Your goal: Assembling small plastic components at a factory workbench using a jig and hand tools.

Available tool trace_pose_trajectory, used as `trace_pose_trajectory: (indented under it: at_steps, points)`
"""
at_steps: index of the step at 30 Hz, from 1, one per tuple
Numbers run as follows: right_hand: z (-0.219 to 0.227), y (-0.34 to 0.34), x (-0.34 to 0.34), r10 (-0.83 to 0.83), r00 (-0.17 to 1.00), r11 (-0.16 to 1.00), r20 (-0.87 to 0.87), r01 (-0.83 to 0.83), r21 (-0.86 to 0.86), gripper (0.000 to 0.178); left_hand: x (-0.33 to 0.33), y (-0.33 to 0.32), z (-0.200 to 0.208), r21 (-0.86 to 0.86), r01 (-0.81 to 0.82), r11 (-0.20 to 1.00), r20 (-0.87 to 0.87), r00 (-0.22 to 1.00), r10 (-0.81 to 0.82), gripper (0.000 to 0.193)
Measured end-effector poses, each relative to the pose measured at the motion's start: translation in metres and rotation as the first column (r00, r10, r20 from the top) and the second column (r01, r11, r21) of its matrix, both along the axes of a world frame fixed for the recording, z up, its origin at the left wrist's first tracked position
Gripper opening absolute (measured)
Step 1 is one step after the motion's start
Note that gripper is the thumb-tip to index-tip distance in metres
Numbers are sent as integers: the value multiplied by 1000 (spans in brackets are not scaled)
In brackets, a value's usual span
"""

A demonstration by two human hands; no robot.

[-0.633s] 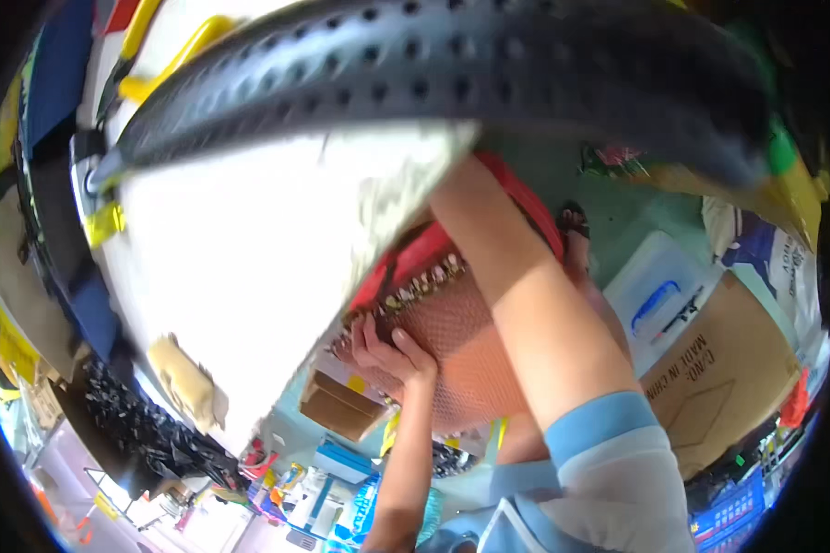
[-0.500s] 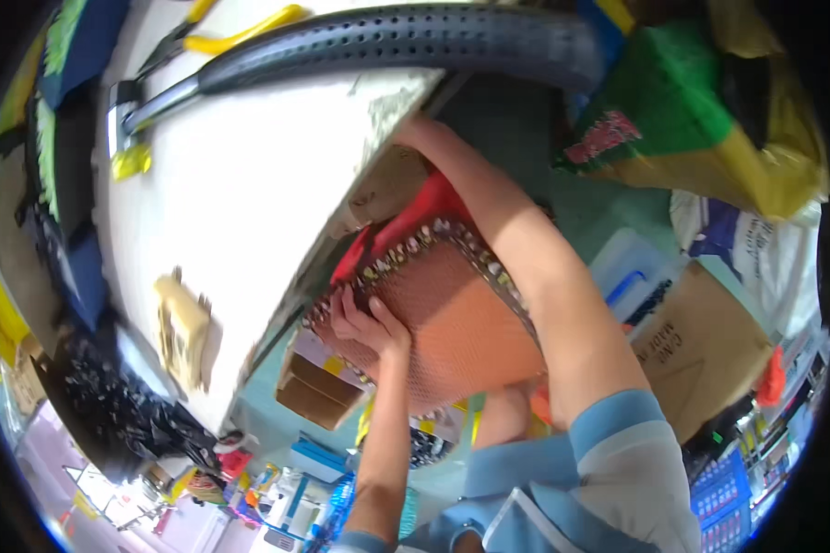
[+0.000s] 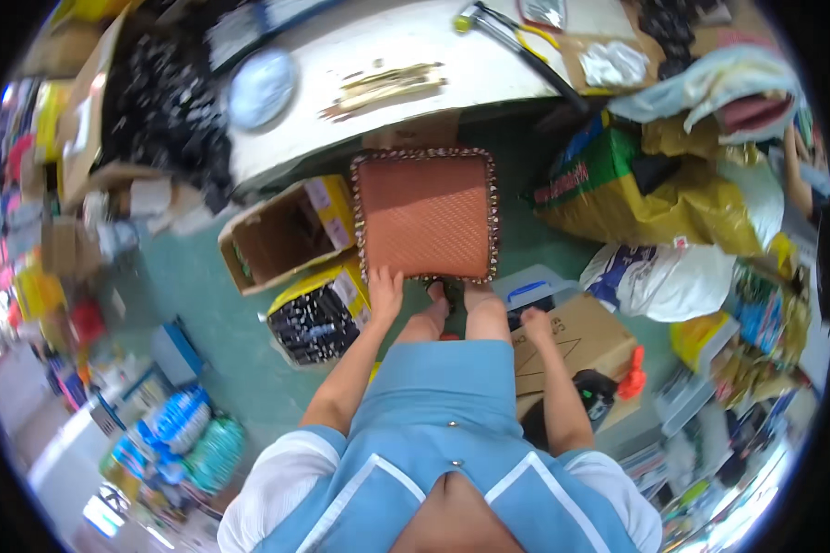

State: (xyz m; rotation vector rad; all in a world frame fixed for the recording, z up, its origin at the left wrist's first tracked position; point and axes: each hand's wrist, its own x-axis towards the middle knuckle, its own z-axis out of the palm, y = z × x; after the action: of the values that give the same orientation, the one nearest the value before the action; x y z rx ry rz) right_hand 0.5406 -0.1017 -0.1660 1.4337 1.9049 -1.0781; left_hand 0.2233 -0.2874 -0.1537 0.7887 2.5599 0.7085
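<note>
A stool or chair seat (image 3: 424,217), reddish-brown and woven, with a trim of dark and pale bead-like pieces, stands in front of me by the white table. My left hand (image 3: 385,293) lies on its near left corner, fingers stretched over the trim. My right hand (image 3: 535,324) is apart from the seat, over the brown cardboard box (image 3: 572,339) at my right. Its fingers are curled in, and whatever they may hold is hidden. My legs show just below the seat's near edge.
On the white table (image 3: 318,138) lie a hammer (image 3: 526,57) and a pale wooden piece (image 3: 387,89). An open carton (image 3: 277,235) and a yellow box of black items (image 3: 314,318) sit left of the seat. Green-and-gold sacks (image 3: 636,189) and a white bag (image 3: 664,281) crowd the right.
My right arm has come back from under the table to my right side. My view has risen and turned, so the seat appears straighter. My left hand is still on the seat's edge.
</note>
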Motion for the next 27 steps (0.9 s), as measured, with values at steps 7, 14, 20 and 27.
trace_pose_trajectory:
  at_steps: [7, 14, 20, 27]
  points:
    - [65, -3, -55, 379, 920, 921, -101, -386, -51, 23, 65, -209, 40, -553, -109, 826, 333, 880, 339, 35]
    - [83, 65, -139, 784, 603, 620, -148, -776, 119, 18, 154, -240, 79, -445, -671, 592, 285, 521, 805, 33]
    - [84, 66, -188, 937, 332, 348, -112, -919, 186, 17, 216, -203, 90, -493, -760, 424, 362, 263, 894, 40]
    - [73, 11, -230, 998, 26, 29, -51, -998, 52, 24, 263, -199, 95, -406, -885, 230, 239, 141, 961, 38]
